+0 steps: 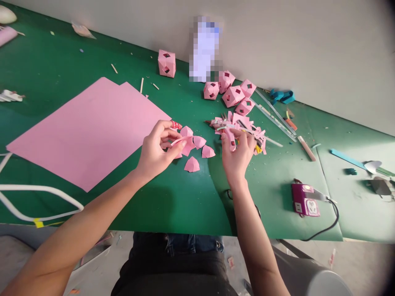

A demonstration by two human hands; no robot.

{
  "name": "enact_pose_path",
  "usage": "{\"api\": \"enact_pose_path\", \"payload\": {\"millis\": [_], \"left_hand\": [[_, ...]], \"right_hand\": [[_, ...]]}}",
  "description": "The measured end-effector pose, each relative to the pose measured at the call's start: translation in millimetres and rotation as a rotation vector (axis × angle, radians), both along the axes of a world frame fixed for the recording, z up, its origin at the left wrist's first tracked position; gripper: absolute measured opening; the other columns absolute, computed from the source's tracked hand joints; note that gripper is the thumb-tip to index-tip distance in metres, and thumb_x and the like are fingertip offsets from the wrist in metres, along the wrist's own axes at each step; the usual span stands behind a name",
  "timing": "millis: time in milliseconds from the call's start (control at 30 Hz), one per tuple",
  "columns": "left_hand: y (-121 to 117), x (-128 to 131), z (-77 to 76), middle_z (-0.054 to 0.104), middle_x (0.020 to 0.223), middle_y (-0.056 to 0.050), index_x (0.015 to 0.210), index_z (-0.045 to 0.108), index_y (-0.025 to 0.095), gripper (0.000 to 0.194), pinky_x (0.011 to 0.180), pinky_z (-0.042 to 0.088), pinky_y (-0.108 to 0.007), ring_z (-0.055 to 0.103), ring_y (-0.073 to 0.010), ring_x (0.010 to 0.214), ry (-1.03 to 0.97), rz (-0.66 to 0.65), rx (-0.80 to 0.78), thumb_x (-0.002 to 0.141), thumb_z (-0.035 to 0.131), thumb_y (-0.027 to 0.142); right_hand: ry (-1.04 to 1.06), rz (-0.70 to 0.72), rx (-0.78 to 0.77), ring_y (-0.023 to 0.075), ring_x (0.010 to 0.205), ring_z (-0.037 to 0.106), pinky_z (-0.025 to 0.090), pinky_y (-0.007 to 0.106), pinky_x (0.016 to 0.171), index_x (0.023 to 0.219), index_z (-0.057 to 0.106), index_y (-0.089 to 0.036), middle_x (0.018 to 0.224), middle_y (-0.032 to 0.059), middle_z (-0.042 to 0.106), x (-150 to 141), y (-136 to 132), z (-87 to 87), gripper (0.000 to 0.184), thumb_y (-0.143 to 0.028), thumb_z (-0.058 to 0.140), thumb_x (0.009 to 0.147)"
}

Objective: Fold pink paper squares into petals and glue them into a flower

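Observation:
My left hand [159, 148] pinches a folded pink paper piece [185, 141] between thumb and fingers; a red patterned wrap covers one fingertip. Around it on the green table lie small pink paper cups, one apart in front [192, 164] and another to the right [208, 151]. My right hand [239, 154] is closed round a pink glue gun [230, 137], its nozzle pointing left toward the left hand, a clear glue stick [273, 142] sticking out behind. Beneath the gun spreads a heap of pink paper scraps [243, 120], partly hidden by the hand.
Several pink paper polyhedra with cut openings [233, 95] stand at the back, near a blurred upright screen [202, 51]. Large pink sheets [89, 131] cover the left. A purple power adapter [306, 199] with a black cable is at right; a white looped frame [40, 188] is at left.

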State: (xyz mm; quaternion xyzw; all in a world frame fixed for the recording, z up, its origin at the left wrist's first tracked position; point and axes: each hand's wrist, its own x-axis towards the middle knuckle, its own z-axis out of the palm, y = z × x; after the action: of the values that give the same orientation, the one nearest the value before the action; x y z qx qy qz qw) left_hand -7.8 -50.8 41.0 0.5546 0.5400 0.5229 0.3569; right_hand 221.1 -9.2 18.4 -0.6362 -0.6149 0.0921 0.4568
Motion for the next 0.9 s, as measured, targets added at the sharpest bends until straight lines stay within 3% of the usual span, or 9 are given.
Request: {"api": "enact_pose_path", "payload": {"millis": [67, 133, 200, 300, 433, 567, 900], "left_hand": [[-1, 1, 0.6, 0.08, 0.093, -0.003, 0.113, 0.056, 0.026, 0.041, 0.061, 0.064, -0.028, 0.08, -0.0217, 0.083, -0.029, -0.034, -0.009, 0.086, 0.081, 0.042], [-2, 2, 1.4, 0.079, 0.092, -0.002, 0.114, 0.057, 0.025, 0.041, 0.062, 0.064, -0.028, 0.08, -0.0217, 0.085, -0.047, -0.062, -0.014, 0.086, 0.083, 0.042], [-3, 2, 2.1, 0.078, 0.092, -0.002, 0.114, 0.057, 0.025, 0.041, 0.065, 0.064, -0.028, 0.08, -0.0215, 0.087, -0.061, -0.079, -0.02, 0.087, 0.083, 0.043], [-3, 2, 1.8, 0.078, 0.092, -0.002, 0.114, 0.058, 0.024, 0.042, 0.066, 0.063, -0.028, 0.08, -0.0211, 0.087, -0.074, -0.09, -0.021, 0.087, 0.084, 0.042], [-3, 1, 0.4, 0.078, 0.09, -0.001, 0.113, 0.058, 0.025, 0.043, 0.066, 0.063, -0.028, 0.08, -0.0213, 0.086, -0.073, -0.095, -0.022, 0.086, 0.085, 0.043], [-2, 1, 0.2, 0.077, 0.089, -0.001, 0.113, 0.057, 0.025, 0.043, 0.067, 0.064, -0.028, 0.081, -0.0217, 0.086, -0.078, -0.1, -0.016, 0.086, 0.085, 0.043], [-1, 4, -8.0, 0.078, 0.091, -0.001, 0.114, 0.057, 0.023, 0.035, 0.067, 0.067, -0.028, 0.08, -0.0197, 0.08, 0.045, -0.052, 0.07, 0.089, 0.081, 0.034]], "right_hand": [[0.363, 0.285, -0.216, 0.0226, 0.087, 0.066, 0.057, 0.042, 0.083, 0.098, 0.079, -0.022, 0.098, 0.0085, 0.075, -15, -13, 10.6, 0.03, -0.051, 0.072, 0.094], [0.69, 0.491, -0.476, 0.0169, 0.074, 0.063, 0.054, 0.035, 0.073, 0.09, 0.083, -0.022, 0.086, 0.004, 0.075, -29, -24, 16.9, 0.032, -0.054, 0.084, 0.083], [0.923, 0.565, -0.637, 0.0136, 0.068, 0.059, 0.051, 0.031, 0.068, 0.087, 0.085, -0.023, 0.079, 0.0011, 0.073, -38, -30, 18.8, 0.036, -0.056, 0.093, 0.074], [1.095, 0.59, -0.742, 0.0125, 0.062, 0.058, 0.049, 0.029, 0.062, 0.084, 0.087, -0.024, 0.07, -0.0009, 0.071, -41, -32, 17.2, 0.038, -0.054, 0.1, 0.065], [1.121, 0.62, -0.798, 0.0142, 0.059, 0.06, 0.052, 0.031, 0.059, 0.084, 0.088, -0.026, 0.064, -0.0007, 0.071, -38, -29, 14.0, 0.037, -0.054, 0.101, 0.065], [1.069, 0.594, -0.749, 0.0139, 0.06, 0.06, 0.052, 0.031, 0.061, 0.081, 0.088, -0.026, 0.066, -0.0007, 0.073, -38, -29, 13.5, 0.037, -0.055, 0.102, 0.062], [0.63, 0.507, -0.481, 0.0168, 0.066, 0.067, 0.052, 0.031, 0.064, 0.086, 0.086, -0.023, 0.076, 0.0024, 0.079, -43, -35, 11.6, 0.029, -0.052, 0.087, 0.081]]}}
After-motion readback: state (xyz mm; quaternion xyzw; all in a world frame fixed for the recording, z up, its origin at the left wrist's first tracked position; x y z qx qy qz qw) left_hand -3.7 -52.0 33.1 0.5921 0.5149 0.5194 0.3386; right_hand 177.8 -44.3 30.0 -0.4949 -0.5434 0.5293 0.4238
